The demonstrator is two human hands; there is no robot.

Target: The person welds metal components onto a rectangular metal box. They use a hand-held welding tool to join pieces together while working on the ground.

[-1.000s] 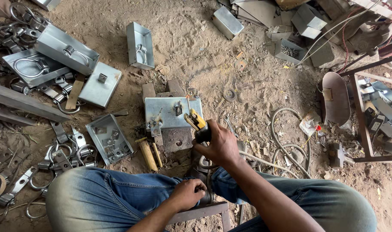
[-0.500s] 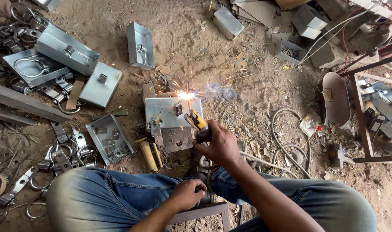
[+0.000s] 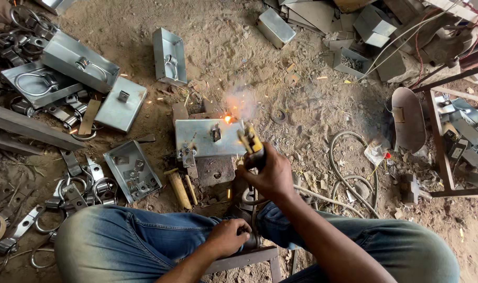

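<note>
Metal plate (image 3: 205,137) lies flat on sand; bare ground beyond its far edge, open tray (image 3: 133,171) just left, wooden handle (image 3: 178,189) at near-left corner. Right hand (image 3: 270,175) fisted around electrode holder (image 3: 251,141) at plate's right edge, sparks at far edge. Left hand (image 3: 227,237) closed on something dark near the knees; cannot identify.

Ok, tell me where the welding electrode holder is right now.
The welding electrode holder is gripped in the right hand, centre of the head view, at the right edge of the grey metal plate.
</note>
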